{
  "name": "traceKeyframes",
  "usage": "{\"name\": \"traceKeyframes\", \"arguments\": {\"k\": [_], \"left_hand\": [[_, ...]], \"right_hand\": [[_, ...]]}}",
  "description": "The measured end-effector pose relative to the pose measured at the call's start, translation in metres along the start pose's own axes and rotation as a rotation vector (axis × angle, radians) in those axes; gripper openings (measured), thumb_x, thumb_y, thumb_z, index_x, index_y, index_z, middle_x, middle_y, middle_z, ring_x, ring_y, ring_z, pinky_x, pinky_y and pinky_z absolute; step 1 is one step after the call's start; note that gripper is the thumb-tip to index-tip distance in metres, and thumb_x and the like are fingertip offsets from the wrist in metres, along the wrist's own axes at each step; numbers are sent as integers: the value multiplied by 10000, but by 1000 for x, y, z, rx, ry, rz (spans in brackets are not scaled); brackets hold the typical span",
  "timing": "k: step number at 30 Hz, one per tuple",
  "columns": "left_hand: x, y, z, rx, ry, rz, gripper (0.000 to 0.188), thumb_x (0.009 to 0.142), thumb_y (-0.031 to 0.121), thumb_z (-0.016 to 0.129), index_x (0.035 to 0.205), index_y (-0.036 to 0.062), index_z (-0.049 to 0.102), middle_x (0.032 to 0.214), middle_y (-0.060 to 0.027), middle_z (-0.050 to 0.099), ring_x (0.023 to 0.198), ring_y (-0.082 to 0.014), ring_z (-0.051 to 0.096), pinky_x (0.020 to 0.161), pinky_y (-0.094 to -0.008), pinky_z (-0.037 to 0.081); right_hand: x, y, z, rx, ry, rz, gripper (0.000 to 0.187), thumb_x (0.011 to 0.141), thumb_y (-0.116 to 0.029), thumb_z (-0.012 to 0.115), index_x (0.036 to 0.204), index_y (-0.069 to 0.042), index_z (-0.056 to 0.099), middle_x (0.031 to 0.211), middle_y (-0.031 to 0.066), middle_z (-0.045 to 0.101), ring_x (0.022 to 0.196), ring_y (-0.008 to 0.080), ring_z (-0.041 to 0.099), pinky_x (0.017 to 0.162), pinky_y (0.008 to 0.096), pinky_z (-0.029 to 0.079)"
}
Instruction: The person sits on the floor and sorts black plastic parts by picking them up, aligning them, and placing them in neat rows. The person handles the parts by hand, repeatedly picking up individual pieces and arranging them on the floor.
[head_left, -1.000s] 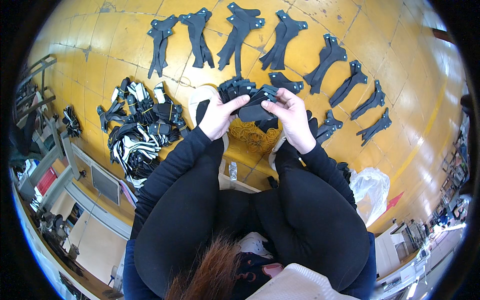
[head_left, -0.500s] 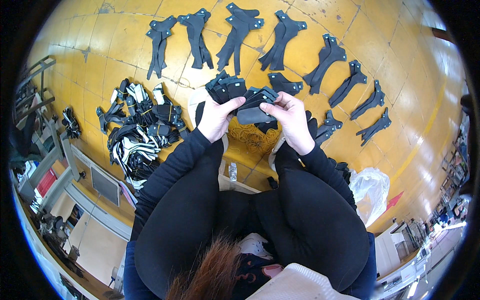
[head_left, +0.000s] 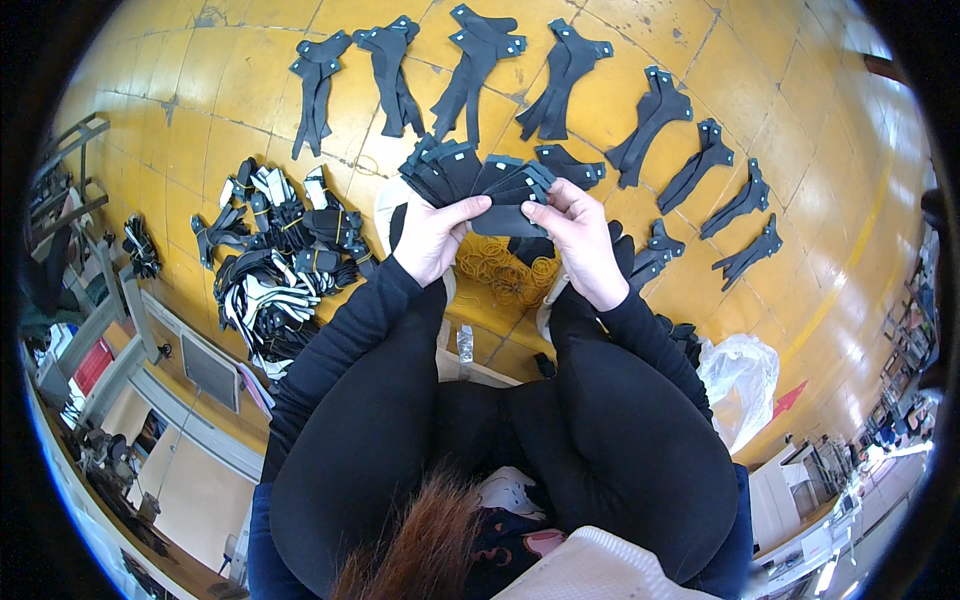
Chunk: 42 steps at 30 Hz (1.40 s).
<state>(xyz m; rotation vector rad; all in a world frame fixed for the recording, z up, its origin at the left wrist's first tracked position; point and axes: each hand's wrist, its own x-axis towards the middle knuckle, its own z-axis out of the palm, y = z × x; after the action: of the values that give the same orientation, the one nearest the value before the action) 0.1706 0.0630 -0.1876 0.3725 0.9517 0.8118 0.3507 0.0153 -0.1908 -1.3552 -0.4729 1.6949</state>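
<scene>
Black fabric pieces [head_left: 466,176] fanned wider than a second ago; left hand [head_left: 432,236] pinching their left edge, right hand [head_left: 584,240] the right.

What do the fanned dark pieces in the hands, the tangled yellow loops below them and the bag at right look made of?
Dark pieces: probably fabric, matte, thin and flat; foam isn't ruled out.
Yellow loops: likely rubber, from their thin curling strands; finish too small to tell.
Bag: apparently plastic film, partly see-through with shiny creases.

From my end, the held strips [head_left: 460,172] look like matt cloth, the floor tiles [head_left: 825,210] glossy, the bag [head_left: 742,375] thin, crinkled plastic.
</scene>
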Motion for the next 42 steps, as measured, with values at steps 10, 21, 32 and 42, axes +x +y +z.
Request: {"name": "traceKeyframes", "arguments": {"k": [10, 21, 32, 42], "left_hand": [[0, -1, 2, 45, -27, 81, 419, 780, -133, 632, 1157, 27, 541, 1078, -68, 629, 959, -160, 628, 813, -271, 525], [-3, -6, 2, 89, -82, -47, 422, 771, -108, 667, 1148, 45, 553, 1065, -41, 631, 922, -108, 624, 694, -196, 504], [-4, -5, -4, 132, -73, -15, 570, 737, -178, 615, 1245, 39, 475, 1155, -79, 598, 1039, -188, 603, 873, -318, 511], [-5, -4, -4, 126, -99, 20, 468, 762, -133, 653, 1187, 24, 537, 1104, -60, 624, 996, -152, 607, 873, -287, 498]], "right_hand": [[1, -5, -2, 141, 73, 43, 288, 961, -225, 526, 1167, -31, 576, 935, -20, 591, 810, 47, 528, 716, 197, 415], [3, -12, -11, -19, 91, -58, 194, 922, -149, 581, 1083, -45, 608, 937, -19, 590, 862, 59, 525, 733, 212, 377], [-1, -12, -15, 51, 33, -23, 167, 881, -59, 583, 1048, -46, 583, 926, -17, 569, 835, 58, 508, 724, 211, 385], [-4, -14, -18, 67, -37, 9, 228, 874, -35, 569, 1101, -41, 562, 957, -4, 588, 870, 69, 528, 758, 209, 400]]}}
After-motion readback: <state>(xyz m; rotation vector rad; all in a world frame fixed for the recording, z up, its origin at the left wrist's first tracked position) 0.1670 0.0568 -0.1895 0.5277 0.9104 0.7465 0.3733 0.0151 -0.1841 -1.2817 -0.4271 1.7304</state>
